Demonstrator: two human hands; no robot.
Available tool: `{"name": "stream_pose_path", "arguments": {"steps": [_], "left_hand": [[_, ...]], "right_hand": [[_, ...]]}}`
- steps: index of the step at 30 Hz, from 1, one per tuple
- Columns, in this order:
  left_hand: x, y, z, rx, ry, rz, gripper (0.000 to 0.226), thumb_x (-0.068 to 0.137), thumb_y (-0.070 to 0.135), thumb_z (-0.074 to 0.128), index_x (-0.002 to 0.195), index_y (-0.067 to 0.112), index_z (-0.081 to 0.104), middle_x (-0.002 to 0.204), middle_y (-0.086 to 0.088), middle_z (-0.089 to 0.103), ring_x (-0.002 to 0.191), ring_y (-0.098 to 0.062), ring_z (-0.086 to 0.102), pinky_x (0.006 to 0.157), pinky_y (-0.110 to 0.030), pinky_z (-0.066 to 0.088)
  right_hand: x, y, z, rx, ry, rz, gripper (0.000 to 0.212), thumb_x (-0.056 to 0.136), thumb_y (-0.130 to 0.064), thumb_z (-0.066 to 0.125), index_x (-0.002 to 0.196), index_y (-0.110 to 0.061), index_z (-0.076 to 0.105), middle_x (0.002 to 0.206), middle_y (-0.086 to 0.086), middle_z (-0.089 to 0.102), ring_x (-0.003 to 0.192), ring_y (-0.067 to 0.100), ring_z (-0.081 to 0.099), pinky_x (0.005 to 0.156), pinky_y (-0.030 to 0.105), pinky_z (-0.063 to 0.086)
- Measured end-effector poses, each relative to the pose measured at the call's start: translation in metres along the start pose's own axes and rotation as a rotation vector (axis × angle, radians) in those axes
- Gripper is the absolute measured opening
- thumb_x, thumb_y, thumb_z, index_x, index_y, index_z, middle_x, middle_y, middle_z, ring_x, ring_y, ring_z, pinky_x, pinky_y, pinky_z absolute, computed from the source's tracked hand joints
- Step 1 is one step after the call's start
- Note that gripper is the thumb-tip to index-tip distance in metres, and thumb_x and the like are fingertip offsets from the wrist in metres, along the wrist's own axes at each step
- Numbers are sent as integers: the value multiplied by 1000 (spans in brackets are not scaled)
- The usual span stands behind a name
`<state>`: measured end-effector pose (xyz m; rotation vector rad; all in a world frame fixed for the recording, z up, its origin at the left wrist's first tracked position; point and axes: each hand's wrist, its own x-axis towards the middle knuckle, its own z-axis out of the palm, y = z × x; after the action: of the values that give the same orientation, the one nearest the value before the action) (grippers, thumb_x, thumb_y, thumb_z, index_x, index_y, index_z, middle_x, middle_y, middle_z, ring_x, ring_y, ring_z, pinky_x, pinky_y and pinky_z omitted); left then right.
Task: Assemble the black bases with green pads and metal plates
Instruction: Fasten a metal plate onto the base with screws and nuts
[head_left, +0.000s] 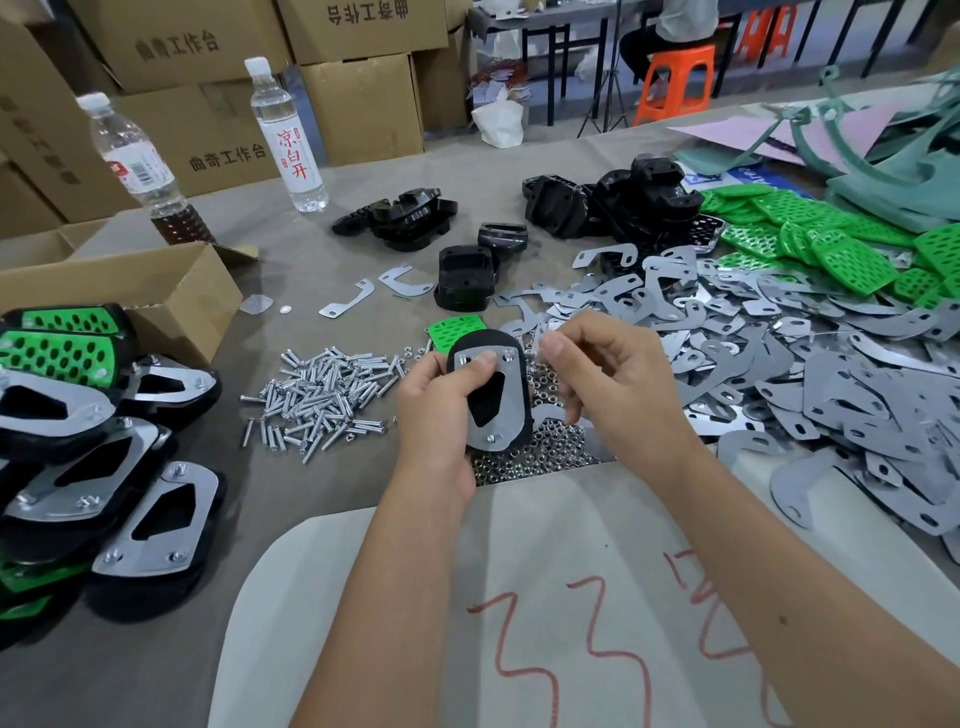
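My left hand (441, 410) grips a black base (485, 400) with a metal plate (511, 410) laid on its upturned face, thumb pressing the plate's top. A green pad (454, 330) shows behind it. My right hand (608, 379) hovers at the plate's upper right, thumb and forefinger pinched together, maybe on a small nut; I cannot make it out. Loose black bases (618, 200) lie at the back. Green pads (841, 249) and a heap of metal plates (810, 374) spread to the right.
Screws (322, 395) lie in a pile left of my hands; nuts (535, 457) are under them. Finished assemblies (104, 457) stack at the left beside an open cardboard box (130, 296). Two bottles (140, 166) stand at the back left. A white sheet (519, 597) covers the near table.
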<state>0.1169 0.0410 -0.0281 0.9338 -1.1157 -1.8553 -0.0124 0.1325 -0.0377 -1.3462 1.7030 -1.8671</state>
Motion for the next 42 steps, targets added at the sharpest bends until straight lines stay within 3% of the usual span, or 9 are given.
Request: {"name": "stream_pose_path", "arguments": {"steps": [3,7,9,12,18,22,25,31,42], "left_hand": [[-1,-1,1,9,-6,14,10,88,2,71,92,11,71,77,-5,75,62,-16,70,51,-25,53],[1,-1,1,3,17,-8,9,87,4,73,89,11,68,76,-6,75,61,-19,70,50,-28,55],[2,-1,1,4,16,-4,9,87,4,73,89,12,68,77,-6,75,62,-19,70,52,-30,56],[0,-2,2,51,-3,27,16,87,3,74,79,14,65,70,-2,72,58,-15,67,49,-25,51],[1,-5,3,131,-4,64,23,86,5,76,75,15,58,67,0,67,58,-15,64,50,-25,50],[0,-5,4,115,-13,72,25,86,2,75,74,15,57,69,-2,68,59,-15,64,50,-24,51],[1,-6,4,126,-14,72,25,86,2,75,74,15,57,68,-1,67,60,-16,63,51,-25,52],[1,-4,3,123,-9,54,17,85,4,76,88,8,60,73,-8,65,62,-20,63,52,-26,51],[-1,-4,4,121,-16,68,26,84,-1,75,73,14,56,68,-4,65,58,-17,62,48,-24,50]], "right_hand": [[0,-6,4,-52,-67,15,23,103,-24,63,110,-9,79,74,-8,56,57,9,49,59,24,42],[-1,-9,1,57,49,26,63,104,-31,57,58,11,55,55,21,41,49,18,38,57,20,39],[0,-6,0,65,62,45,54,106,-27,58,62,5,63,53,21,44,48,18,39,54,18,37],[2,-5,5,5,-33,42,11,97,-5,70,96,-8,80,69,0,61,57,6,51,57,21,42],[5,0,4,-64,1,15,10,84,-2,83,87,-12,81,83,5,66,62,11,55,61,43,50],[4,2,8,-124,27,-19,14,77,-13,90,83,-10,78,77,-5,62,58,21,52,58,32,48],[5,5,7,-148,60,-40,12,77,-11,90,77,-10,78,73,-7,64,61,6,53,60,22,47],[6,4,4,-224,-48,-106,24,83,-6,83,85,-30,80,81,-4,66,68,16,54,61,28,47],[4,1,5,-266,24,-131,15,79,-11,89,74,-9,74,70,-4,61,63,11,50,59,23,43]]}}
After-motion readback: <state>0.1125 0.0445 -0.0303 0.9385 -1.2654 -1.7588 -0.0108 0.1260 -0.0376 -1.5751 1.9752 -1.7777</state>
